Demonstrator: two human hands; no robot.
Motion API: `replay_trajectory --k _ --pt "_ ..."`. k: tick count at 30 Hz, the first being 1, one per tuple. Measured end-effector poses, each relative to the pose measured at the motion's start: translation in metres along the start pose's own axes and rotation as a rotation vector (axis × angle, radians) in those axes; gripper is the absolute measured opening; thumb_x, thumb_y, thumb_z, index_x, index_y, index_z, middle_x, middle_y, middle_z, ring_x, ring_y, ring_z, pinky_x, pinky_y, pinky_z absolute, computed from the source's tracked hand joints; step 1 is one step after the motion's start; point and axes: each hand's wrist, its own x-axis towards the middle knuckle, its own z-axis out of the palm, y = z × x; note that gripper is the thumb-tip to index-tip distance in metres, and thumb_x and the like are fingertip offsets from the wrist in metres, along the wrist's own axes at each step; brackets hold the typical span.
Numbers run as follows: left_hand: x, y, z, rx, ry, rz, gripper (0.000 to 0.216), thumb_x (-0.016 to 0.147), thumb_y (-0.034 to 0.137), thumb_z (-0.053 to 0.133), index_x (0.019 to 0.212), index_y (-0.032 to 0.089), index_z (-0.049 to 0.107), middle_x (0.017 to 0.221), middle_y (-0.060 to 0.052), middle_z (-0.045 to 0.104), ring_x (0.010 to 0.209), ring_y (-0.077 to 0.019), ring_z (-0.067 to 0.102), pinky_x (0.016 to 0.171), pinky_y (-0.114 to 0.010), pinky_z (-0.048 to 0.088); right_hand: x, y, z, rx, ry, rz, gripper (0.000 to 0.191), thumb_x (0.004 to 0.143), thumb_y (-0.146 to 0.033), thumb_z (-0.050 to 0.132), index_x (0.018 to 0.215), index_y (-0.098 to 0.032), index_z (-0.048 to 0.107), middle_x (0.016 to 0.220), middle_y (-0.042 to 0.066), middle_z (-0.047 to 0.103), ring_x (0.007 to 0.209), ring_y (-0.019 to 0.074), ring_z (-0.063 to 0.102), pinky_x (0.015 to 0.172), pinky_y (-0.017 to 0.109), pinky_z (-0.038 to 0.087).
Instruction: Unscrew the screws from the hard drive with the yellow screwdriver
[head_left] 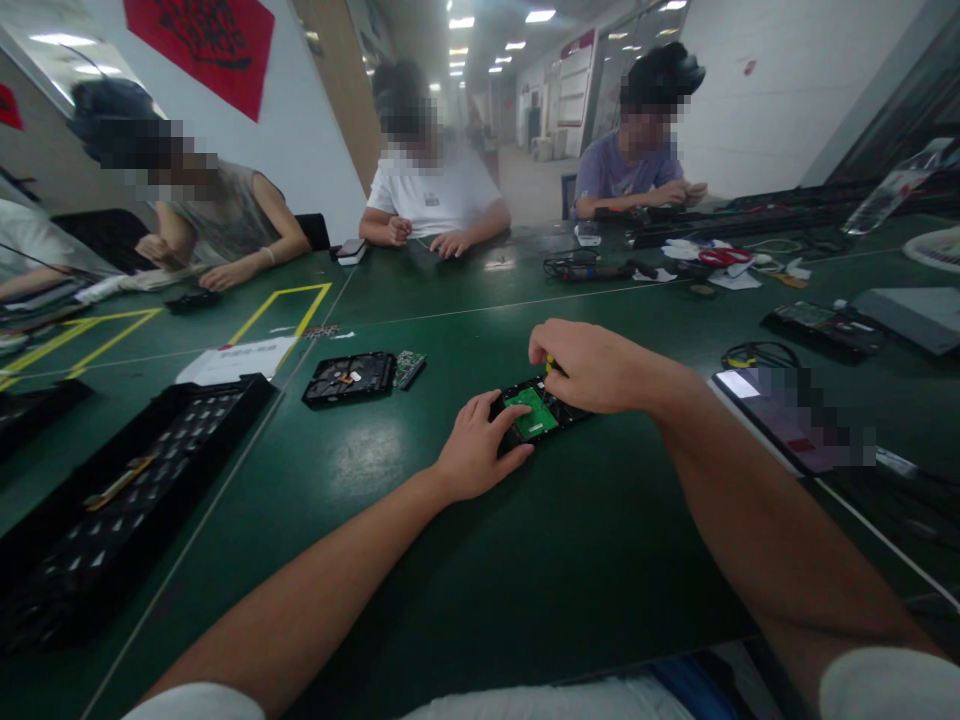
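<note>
A black hard drive (541,410) with a green circuit board facing up lies on the green table (465,580) in front of me. My left hand (478,447) grips its near left corner, thumb and fingers curled on the edge. My right hand (592,365) is closed around a small tool with a yellow handle (550,362), held over the drive's far edge; the tool's tip is hidden.
A second opened hard drive (350,378) with a loose circuit board (409,368) lies to the left. A black slotted tray (112,490) sits at the near left. A phone (787,420) lies at right. Three people sit across the table among cables and tools.
</note>
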Motion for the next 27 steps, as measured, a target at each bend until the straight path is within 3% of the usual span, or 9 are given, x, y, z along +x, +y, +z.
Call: replay_trajectory --k 6,13,27 --pt "0.000 -0.001 0.001 -0.006 0.004 -0.005 0.059 0.099 0.052 0.067 0.152 0.030 0.055 0.162 -0.016 0.040 0.152 -0.0391 0.037 0.121 -0.061 0.038 0.001 -0.006 -0.004 -0.117 -0.018 0.093 0.014 0.097 -0.025 0.059 0.104 -0.018 0.068 0.107 0.014 0.077 0.095 0.0290 0.070 0.077 0.036 0.044" --pt "0.000 -0.002 0.003 -0.003 0.016 -0.003 0.059 0.098 0.052 0.069 0.152 0.031 0.055 0.162 -0.017 0.041 0.152 -0.0393 0.038 0.121 -0.062 0.039 0.002 -0.010 -0.006 -0.197 -0.031 0.222 0.030 0.104 -0.041 0.054 0.108 -0.016 0.071 0.101 0.019 0.078 0.091 0.0342 0.073 0.071 0.038 0.047" --pt "-0.001 -0.002 0.002 -0.012 0.016 0.006 0.058 0.099 0.051 0.067 0.152 0.031 0.054 0.163 -0.016 0.040 0.152 -0.0398 0.038 0.121 -0.062 0.039 0.000 -0.001 -0.007 -0.128 -0.043 0.125 0.017 0.097 -0.024 0.057 0.103 -0.015 0.071 0.101 0.014 0.078 0.087 0.0272 0.071 0.071 0.034 0.041"
